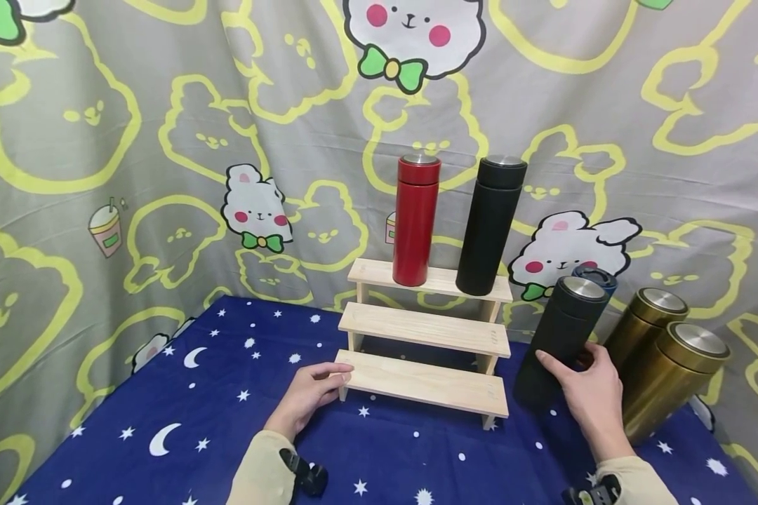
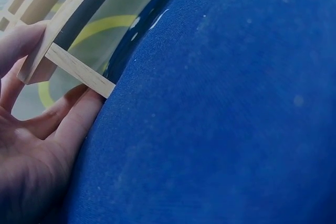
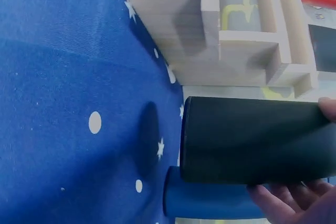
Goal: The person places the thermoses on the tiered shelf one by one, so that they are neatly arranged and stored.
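A three-step wooden rack (image 1: 426,379) stands on the blue cloth. My left hand (image 1: 312,393) pinches the left end of its lowest step; in the left wrist view the thumb lies on the step (image 2: 65,17) and fingers of the hand (image 2: 47,145) are by its leg. To the right of the rack, my right hand (image 1: 590,393) grips a black bottle (image 1: 559,344), slightly tilted. The right wrist view shows this bottle (image 3: 257,140) held by the hand (image 3: 299,203), its base off the cloth, a shadow beside it. On the top step stand a red bottle (image 1: 415,224) and another black bottle (image 1: 489,231).
Two gold bottles (image 1: 647,326) (image 1: 676,379) stand at the right, close to my right hand. A blue bottle (image 1: 596,277) is partly hidden behind the held black one. Behind the rack hangs a grey patterned curtain (image 1: 316,231). Blue cloth (image 1: 227,421) with stars and moons covers the surface.
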A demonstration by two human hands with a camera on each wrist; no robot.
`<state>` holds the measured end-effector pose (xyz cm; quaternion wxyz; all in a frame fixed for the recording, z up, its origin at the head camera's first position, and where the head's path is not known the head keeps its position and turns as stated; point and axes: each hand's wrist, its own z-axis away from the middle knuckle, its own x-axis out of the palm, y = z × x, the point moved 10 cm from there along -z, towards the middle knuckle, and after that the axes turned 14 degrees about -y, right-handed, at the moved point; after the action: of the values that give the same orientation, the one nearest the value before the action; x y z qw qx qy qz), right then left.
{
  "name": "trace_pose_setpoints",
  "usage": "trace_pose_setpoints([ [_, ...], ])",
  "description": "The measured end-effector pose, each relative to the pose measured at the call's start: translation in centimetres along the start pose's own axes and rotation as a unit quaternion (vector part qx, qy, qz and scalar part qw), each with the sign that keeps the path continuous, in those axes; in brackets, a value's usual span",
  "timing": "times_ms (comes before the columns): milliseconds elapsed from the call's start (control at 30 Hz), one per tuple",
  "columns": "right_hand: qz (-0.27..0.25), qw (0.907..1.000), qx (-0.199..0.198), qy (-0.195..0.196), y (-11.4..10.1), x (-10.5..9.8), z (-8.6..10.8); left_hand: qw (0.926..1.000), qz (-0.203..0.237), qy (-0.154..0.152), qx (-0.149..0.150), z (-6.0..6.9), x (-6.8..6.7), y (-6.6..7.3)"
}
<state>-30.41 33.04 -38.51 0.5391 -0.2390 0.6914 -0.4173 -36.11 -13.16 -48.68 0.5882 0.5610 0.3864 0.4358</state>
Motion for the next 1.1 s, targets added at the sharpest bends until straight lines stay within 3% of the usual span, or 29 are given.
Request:
trace_pose_setpoints([
  [267, 0.034, 0.9991, -0.006, -0.024, -1.0, -0.8, 0.5, 1.0, 0.002, -0.005, 0.003, -0.2, 0.2, 0.1],
  [567, 0.037, 0.9979, -0.025, -0.048, -2.7, -1.5, 1.1, 1.0, 0.004, 0.001, 0.003, 0.1, 0.0, 0.1],
  [833, 0.048, 0.9973, -0.038, -0.042, -3.8, -2.1, 1.8, 0.9999, 0.008, -0.003, 0.006, 0.0, -0.1, 0.0],
  [1100, 0.019, 0.9974, -0.059, -0.037, -5.6, -2.6, 3.2, 0.9999, 0.012, -0.004, 0.007, -0.1, -0.1, -0.1],
])
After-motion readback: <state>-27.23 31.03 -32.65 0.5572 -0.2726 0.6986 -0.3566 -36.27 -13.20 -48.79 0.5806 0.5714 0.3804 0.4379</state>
